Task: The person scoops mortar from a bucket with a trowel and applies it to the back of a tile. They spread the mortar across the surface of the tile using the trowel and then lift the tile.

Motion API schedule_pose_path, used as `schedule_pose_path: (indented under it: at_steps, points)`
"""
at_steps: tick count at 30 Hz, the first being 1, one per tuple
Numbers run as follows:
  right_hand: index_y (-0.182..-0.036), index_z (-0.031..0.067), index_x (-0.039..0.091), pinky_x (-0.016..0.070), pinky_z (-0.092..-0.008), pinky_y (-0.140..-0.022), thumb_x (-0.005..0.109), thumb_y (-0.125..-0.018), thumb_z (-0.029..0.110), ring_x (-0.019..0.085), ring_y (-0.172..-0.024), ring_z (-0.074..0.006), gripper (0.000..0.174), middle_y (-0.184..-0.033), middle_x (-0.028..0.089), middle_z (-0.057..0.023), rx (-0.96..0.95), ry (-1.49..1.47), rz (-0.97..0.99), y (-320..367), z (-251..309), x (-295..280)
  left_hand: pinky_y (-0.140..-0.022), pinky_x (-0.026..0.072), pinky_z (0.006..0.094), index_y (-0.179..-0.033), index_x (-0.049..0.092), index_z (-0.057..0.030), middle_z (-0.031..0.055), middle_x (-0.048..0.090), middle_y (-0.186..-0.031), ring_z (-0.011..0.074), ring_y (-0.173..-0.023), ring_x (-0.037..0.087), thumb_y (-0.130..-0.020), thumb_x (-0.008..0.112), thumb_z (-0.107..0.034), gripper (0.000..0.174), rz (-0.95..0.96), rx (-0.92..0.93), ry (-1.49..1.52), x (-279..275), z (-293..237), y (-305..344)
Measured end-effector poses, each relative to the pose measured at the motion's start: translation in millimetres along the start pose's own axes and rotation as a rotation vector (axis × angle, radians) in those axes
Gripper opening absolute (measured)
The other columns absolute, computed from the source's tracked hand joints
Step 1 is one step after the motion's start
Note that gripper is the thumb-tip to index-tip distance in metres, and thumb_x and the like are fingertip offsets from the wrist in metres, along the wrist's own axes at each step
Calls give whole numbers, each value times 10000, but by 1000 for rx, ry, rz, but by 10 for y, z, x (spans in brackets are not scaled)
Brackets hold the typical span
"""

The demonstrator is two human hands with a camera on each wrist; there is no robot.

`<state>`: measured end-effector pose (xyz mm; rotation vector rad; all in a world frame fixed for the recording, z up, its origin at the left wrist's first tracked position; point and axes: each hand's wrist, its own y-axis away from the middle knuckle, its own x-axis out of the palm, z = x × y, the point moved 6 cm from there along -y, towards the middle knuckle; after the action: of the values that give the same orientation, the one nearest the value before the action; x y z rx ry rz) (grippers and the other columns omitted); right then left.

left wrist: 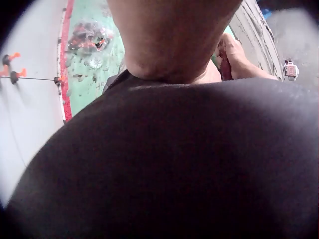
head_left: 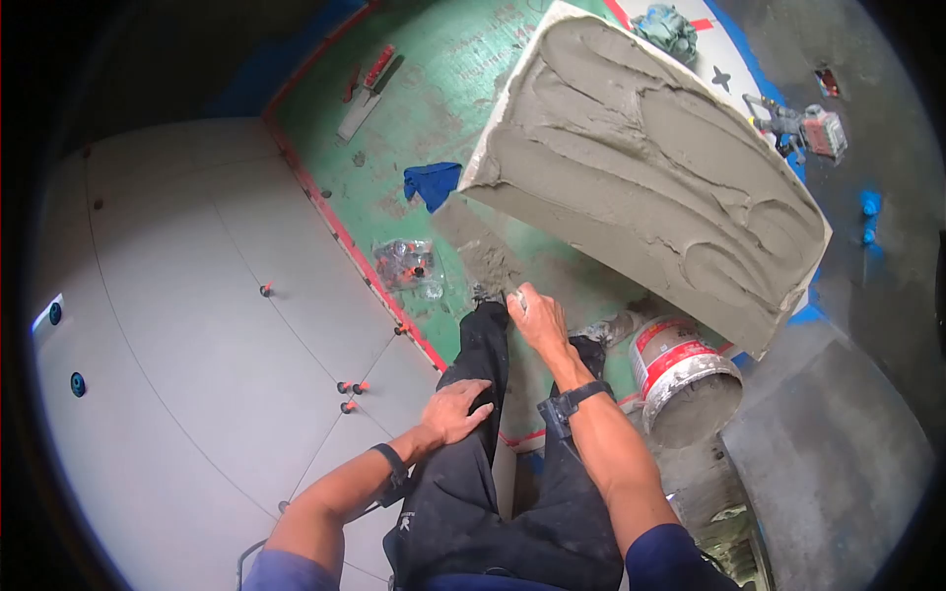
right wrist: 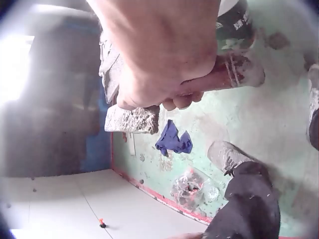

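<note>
My right hand [head_left: 539,320] grips the handle of a trowel [head_left: 480,246], whose flat blade is coated in grey mortar. In the right wrist view the fingers wrap round the stained handle [right wrist: 246,70], with the mortar-crusted blade [right wrist: 132,119] beyond them. Ahead and to the right, a large tile [head_left: 631,167] carries a thick, swirled layer of mortar over its face. My left hand [head_left: 458,410] rests on my left leg in dark trousers, fingers relaxed; in the left wrist view the trousers cover most of the picture.
A mortar-smeared bucket [head_left: 675,350] tilts beside my right foot. On the green floor lie a blue cloth [head_left: 432,184], a plastic bag of tile levelling pieces [head_left: 406,264] and a red-handled trowel [head_left: 365,94]. Laid pale tiles [head_left: 187,325] with orange-topped clips spread left. A power tool [head_left: 813,131] lies far right.
</note>
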<state>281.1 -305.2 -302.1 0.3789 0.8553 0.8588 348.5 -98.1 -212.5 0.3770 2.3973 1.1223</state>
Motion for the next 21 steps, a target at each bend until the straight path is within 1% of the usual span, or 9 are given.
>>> schedule_pose_path:
  at_steps: [2,6,9,11,12,15,16,18,21]
  points:
    - [-959,33,577,476,-551,-692,551,-927,385,616,-818,-497,354,-815,640,-289,-31,-2,72,59,123,-118,-1041,415,445,-1322,509,-85,163,567,-1314,355,-1232,518,-942,504,-410,500,-26,16,40,-66,57,14]
    - [-914,26,573,471,-539,-682,550,-933,409,612,-833,-498,383,-823,641,-280,-9,18,-18,96,512,-1024,-1045,410,452,-1327,517,-91,171,561,-1330,350,-1241,515,-940,505,-419,508,-72,53,108,-141,217,19]
    - [-896,2,582,472,-527,-686,535,-939,434,619,-834,-490,437,-845,639,-285,-41,134,-38,-296,961,-1734,-1041,412,454,-1324,524,-90,182,559,-1336,349,-1246,514,-937,512,-425,513,-87,64,137,-240,292,37]
    - [-951,-12,615,476,-530,-711,520,-939,439,629,-861,-478,462,-882,637,-305,-35,275,-27,-718,1203,-1878,-1037,414,456,-1325,523,-88,181,566,-1326,351,-1242,517,-934,519,-425,517,-76,24,150,-287,367,60]
    - [-951,-12,615,476,-530,-711,520,-939,439,629,-861,-478,462,-882,637,-305,-33,285,-19,-890,1251,-1788,-1037,414,456,-1325,523,-88,181,566,-1326,351,-1242,517,-934,519,-425,517,-75,23,164,-298,396,75]
    - [-994,-33,660,493,-527,-798,505,-936,408,636,-944,-461,471,-965,653,-309,35,343,265,-1278,1444,-1047,-1034,416,455,-1323,525,-88,179,573,-1315,353,-1232,523,-931,525,-424,516,-81,18,186,-373,512,52]
    - [-969,-40,661,497,-530,-813,503,-937,409,639,-945,-463,477,-976,660,-300,74,305,294,-1319,1459,-730,-1032,417,454,-1320,527,-89,179,576,-1309,354,-1229,525,-931,526,-423,513,-93,24,193,-391,530,42]
    - [-981,-29,651,489,-536,-795,514,-933,417,628,-941,-476,468,-979,650,-307,-56,320,310,-1374,1540,-191,-1030,418,454,-1317,529,-89,179,579,-1304,354,-1225,527,-931,527,-422,510,-96,27,204,-419,548,17]
    - [-934,-13,620,469,-556,-775,510,-934,425,607,-921,-488,452,-930,643,-301,-37,130,351,-1112,1642,-5,-1028,419,454,-1312,534,-93,178,583,-1297,355,-1224,527,-931,527,-420,502,-91,50,212,-506,554,0]
